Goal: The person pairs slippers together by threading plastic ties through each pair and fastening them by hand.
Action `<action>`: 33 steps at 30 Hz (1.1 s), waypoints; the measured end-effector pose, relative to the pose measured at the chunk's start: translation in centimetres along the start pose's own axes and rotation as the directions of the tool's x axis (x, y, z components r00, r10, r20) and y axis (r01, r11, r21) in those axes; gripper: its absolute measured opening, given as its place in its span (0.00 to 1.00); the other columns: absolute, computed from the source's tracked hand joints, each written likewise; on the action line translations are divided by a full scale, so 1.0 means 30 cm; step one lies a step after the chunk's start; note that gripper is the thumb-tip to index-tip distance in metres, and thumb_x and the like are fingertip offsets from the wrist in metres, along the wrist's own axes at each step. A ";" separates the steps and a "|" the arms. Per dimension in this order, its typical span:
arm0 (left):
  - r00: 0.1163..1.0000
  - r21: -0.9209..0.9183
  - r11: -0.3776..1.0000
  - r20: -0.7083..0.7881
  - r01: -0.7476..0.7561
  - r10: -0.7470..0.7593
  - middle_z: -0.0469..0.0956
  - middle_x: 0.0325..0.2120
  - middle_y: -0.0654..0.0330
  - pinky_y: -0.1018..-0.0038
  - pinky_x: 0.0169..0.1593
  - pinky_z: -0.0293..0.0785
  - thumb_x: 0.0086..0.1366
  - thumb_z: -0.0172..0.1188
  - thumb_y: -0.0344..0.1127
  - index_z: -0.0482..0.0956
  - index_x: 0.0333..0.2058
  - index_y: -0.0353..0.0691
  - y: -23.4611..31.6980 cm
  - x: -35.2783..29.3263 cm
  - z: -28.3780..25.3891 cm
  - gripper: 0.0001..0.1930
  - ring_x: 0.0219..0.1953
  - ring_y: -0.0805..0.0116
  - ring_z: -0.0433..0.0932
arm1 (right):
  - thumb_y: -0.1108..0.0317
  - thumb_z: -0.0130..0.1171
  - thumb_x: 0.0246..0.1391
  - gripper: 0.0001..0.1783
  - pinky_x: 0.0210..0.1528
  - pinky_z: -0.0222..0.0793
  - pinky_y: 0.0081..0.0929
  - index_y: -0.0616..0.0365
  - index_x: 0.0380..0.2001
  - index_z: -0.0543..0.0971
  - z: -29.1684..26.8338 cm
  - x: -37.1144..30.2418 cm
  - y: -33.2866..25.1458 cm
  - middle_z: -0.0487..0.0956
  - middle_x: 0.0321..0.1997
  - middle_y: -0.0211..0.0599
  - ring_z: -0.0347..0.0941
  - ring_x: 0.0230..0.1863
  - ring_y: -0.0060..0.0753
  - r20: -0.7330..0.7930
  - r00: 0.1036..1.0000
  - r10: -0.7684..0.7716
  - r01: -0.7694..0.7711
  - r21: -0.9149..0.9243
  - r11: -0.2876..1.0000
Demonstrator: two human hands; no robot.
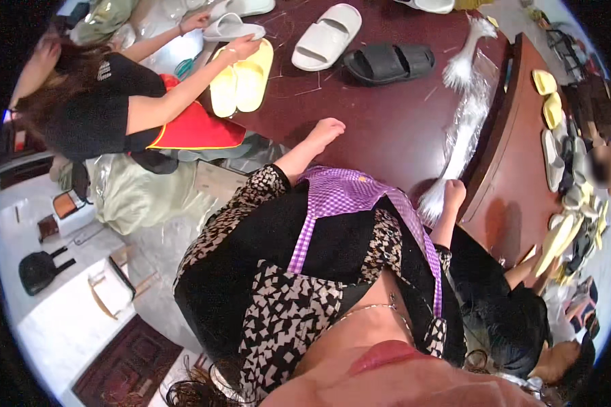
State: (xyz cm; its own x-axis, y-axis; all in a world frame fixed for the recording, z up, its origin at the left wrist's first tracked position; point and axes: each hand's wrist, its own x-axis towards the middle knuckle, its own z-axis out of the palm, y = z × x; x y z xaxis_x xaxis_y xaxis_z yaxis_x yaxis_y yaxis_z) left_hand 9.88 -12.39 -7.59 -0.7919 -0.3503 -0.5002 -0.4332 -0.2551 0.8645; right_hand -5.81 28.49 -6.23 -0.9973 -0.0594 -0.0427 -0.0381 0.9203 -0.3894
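Observation:
My left hand (328, 131) is over the near part of the dark red table, its fingers curled together and nothing visible in them. My right hand (455, 195) is closed beside the near end of a bundle of thin white plastic strands (433, 203); what it holds, if anything, is hidden. A second bundle of white strands (459, 71) lies farther back in clear film. Beyond my left hand are a black slide sandal (414, 62) and a white slide sandal (327, 37).
At the left, a co-worker in a red apron (200, 129) handles a light grey slipper (232, 28) beside a yellow pair (241, 85). A raised wooden edge (499, 129) runs along the right. More slippers (553, 159) line the surface beyond, near another person in black (499, 305).

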 end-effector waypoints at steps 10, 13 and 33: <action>1.000 -0.004 1.000 -0.020 -0.010 0.010 0.76 0.25 0.61 0.78 0.33 0.68 0.53 0.56 0.30 0.77 0.32 0.33 -0.015 0.014 0.014 0.09 0.29 0.74 0.72 | 0.69 0.53 0.42 0.12 0.30 0.69 0.30 0.62 0.32 0.77 0.026 -0.001 0.020 0.77 0.24 0.43 0.73 0.24 0.38 0.040 0.996 0.081 -0.087 0.181 0.980; 0.998 0.053 0.996 0.019 0.065 -0.066 0.75 0.30 0.61 0.76 0.40 0.67 0.55 0.55 0.32 0.76 0.36 0.35 -0.001 0.013 0.012 0.11 0.35 0.72 0.71 | 0.70 0.51 0.42 0.12 0.20 0.67 0.21 0.62 0.33 0.75 0.020 -0.031 0.007 0.75 0.19 0.36 0.70 0.16 0.23 0.052 0.995 0.085 -0.095 0.255 0.962; 0.922 0.125 0.991 0.386 -0.040 -0.011 0.75 0.25 0.63 0.80 0.31 0.68 0.54 0.56 0.35 0.76 0.34 0.33 0.151 -0.035 0.203 0.12 0.26 0.76 0.71 | 0.73 0.55 0.46 0.09 0.23 0.62 0.18 0.64 0.34 0.76 -0.132 -0.100 -0.322 0.73 0.21 0.30 0.67 0.21 0.21 0.468 0.879 0.092 -0.461 0.782 0.419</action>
State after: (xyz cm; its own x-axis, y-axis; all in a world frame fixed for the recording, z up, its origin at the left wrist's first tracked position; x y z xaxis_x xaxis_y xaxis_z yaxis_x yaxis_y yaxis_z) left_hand 6.14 -7.69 -2.86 -0.8918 0.0275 -0.4516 -0.4512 -0.1265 0.8834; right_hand -2.70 21.29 1.31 -0.8507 -0.1484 -0.5043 0.4925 0.1107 -0.8633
